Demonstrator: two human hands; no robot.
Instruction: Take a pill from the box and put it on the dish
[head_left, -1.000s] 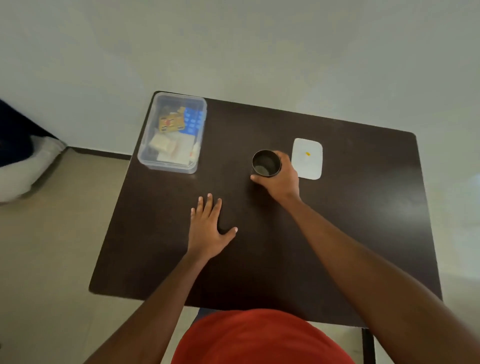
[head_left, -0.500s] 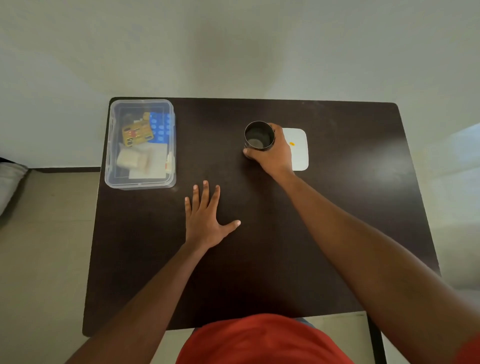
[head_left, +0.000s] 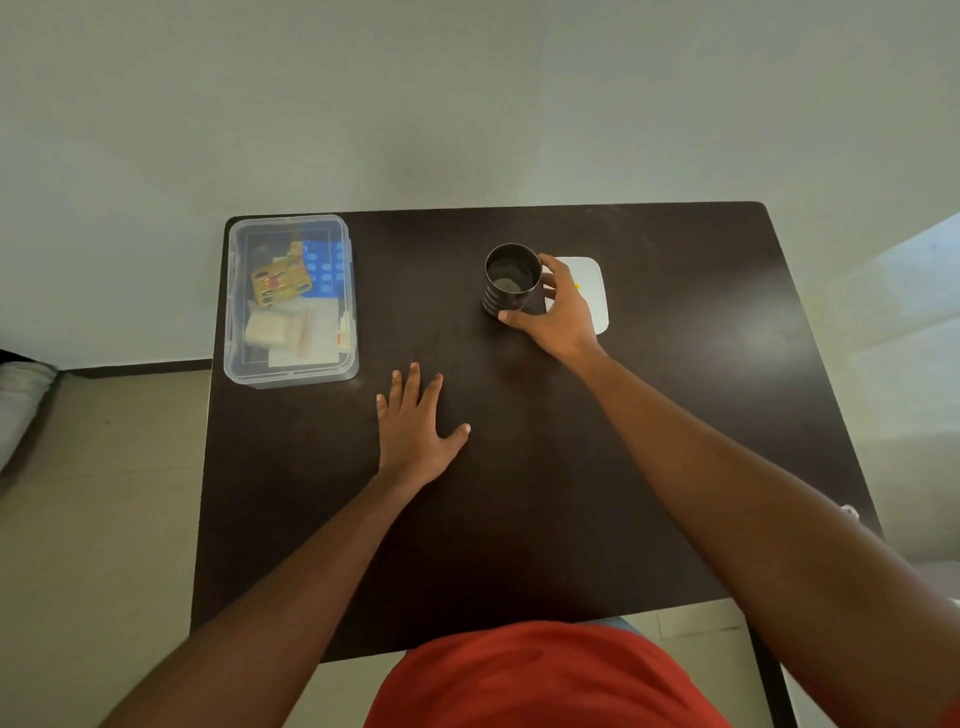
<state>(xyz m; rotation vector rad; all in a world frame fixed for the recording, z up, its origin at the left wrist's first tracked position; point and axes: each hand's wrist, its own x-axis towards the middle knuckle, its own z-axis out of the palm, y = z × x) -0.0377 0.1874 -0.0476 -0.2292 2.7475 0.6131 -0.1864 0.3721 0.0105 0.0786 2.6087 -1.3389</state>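
A clear plastic box (head_left: 291, 382) stands at the table's far left, holding blister packs in blue and yellow and white packets. A small white dish (head_left: 595, 291) lies right of centre with an orange pill (head_left: 577, 286) on it, partly hidden behind my right hand (head_left: 558, 312). That hand is wrapped around a dark cup (head_left: 511, 283) standing just left of the dish. My left hand (head_left: 415, 431) lies flat on the table, fingers spread, below and right of the box, holding nothing.
The dark table (head_left: 675, 415) ends at a pale wall behind. Floor shows at the left, with a white cushion (head_left: 21, 400) at the edge. My red shirt (head_left: 540, 680) fills the bottom centre.
The view has swung so the table looks squarer. My right hand has stayed on the cup beside the dish; my left hand rests in the same spot.
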